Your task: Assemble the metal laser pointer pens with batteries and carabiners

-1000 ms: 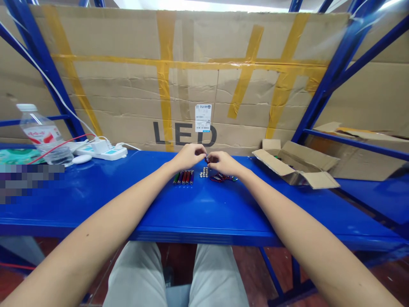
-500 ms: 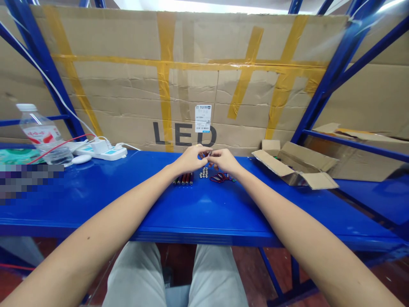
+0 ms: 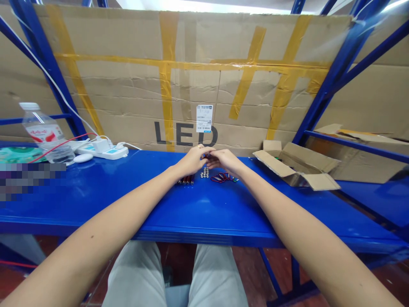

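The right hand (image 3: 226,162) is curled, its fingertips closed on a small dark object (image 3: 207,157) that is mostly hidden, held above the surface (image 3: 96,200). The left hand (image 3: 193,161) is reached across to meet it, fingers nearly flat; whether it has hold of the object cannot be told. Just below the hands, a small stack of silver cells (image 3: 205,172) stands on the blue steel, with a row of slim cylinders (image 3: 185,181) partly hidden by the left hand and a cluster of red-and-dark pieces (image 3: 222,178) to the right. Further right, an open cardboard box (image 3: 295,168) is placed, with small dark and green items (image 3: 277,158) seen inside. Far left, a plastic bottle (image 3: 41,128) stands beside a power strip (image 3: 102,150); its contents cannot be made out.
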